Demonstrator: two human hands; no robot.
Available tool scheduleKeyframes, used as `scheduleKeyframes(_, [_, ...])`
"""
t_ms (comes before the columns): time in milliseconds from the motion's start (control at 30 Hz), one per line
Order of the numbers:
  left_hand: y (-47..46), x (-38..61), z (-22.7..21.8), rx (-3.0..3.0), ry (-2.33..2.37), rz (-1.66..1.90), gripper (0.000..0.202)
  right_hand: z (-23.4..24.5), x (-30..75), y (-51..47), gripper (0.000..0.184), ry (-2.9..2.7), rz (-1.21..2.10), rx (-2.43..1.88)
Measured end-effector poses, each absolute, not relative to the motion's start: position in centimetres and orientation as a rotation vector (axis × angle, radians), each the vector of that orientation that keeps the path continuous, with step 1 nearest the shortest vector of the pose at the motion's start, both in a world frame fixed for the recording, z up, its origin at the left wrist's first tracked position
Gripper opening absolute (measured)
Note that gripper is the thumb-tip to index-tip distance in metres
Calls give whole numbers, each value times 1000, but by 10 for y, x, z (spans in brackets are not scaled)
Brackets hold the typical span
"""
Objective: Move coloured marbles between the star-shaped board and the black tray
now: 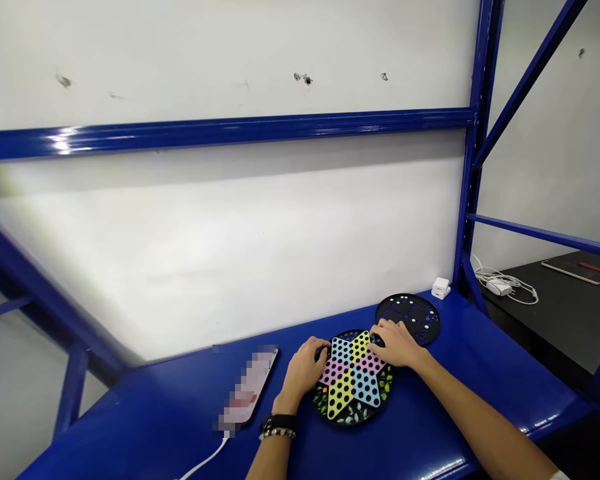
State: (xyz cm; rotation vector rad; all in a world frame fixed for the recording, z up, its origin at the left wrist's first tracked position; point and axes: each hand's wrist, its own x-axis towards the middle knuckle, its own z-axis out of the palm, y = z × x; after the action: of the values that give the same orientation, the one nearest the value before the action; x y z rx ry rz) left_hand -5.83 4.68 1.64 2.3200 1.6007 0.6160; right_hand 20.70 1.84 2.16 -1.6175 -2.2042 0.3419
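A round black Chinese checkers board [353,380] lies on the blue tabletop. Its star has yellow, pink and light blue points dotted with black holes, and small green, yellow, white and blue pieces sit around the star inside the rim. At the board's upper left edge, my left hand [306,363] curls its fingers round the rim. My right hand [395,343] grips the upper right edge with bent fingers, its fingertips partly hidden. Just behind that hand rests a round black lid [413,317] with white dots and blue showing through its openings.
Left of my left wrist lies a phone [250,390] with a white cable [205,461]. White charger plugs [441,288] stand at the back right corner. Blue frame posts [467,200] border the table. A black table [560,307] at right bears a tangled white cable and a tablet.
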Motion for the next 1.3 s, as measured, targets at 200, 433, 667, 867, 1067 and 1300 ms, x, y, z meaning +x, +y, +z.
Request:
scheduleKeyframes(200, [47, -58, 17, 2317, 1594, 608, 30, 12, 192, 19, 24, -2166, 139, -1718])
scheduleKeyframes(433, [49, -59, 14, 2328, 1606, 624, 29, 14, 194, 21, 31, -2216, 196, -1727])
scheduleKeyframes(667, [48, -59, 14, 2324, 1624, 640, 28, 15, 194, 24, 34, -2271, 250, -1760])
scheduleKeyframes(867, [50, -60, 10, 2307, 1616, 659, 28, 14, 194, 31, 40, -2339, 239, -1739])
scheduleKeyframes(1067, [53, -62, 7, 2287, 1624, 650, 28, 15, 193, 32, 41, -2327, 267, -1765])
scheduleKeyframes(1300, [52, -62, 9, 2281, 1629, 630, 28, 15, 193, 35, 48, -2362, 193, -1783])
